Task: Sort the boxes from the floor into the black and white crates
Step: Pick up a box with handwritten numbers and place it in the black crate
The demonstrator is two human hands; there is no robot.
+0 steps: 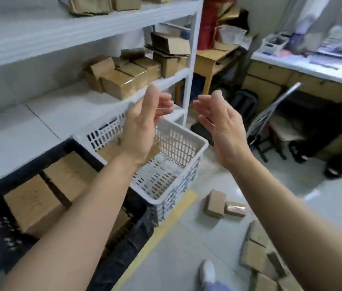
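My left hand (pixel 142 124) and my right hand (pixel 220 127) are raised above the white crate (pixel 178 148), palms facing each other, fingers relaxed, holding nothing. A small brown box shows partly behind my left hand, inside the white crate (pixel 155 148). The black crate (pixel 77 148) at lower left holds large cardboard boxes (pixel 29 202). Two small boxes (pixel 215 203) lie on the floor beside the white crate. More boxes (pixel 258 255) are piled on the floor at lower right, partly hidden by my right forearm.
A white shelf rack (pixel 191 66) with cardboard boxes stands behind the crates. A yellow floor line (pixel 161 232) runs past the crates. A desk (pixel 304 66), a folded cart (pixel 270 114) and stools stand at right. My shoe (pixel 207 271) is near the bottom.
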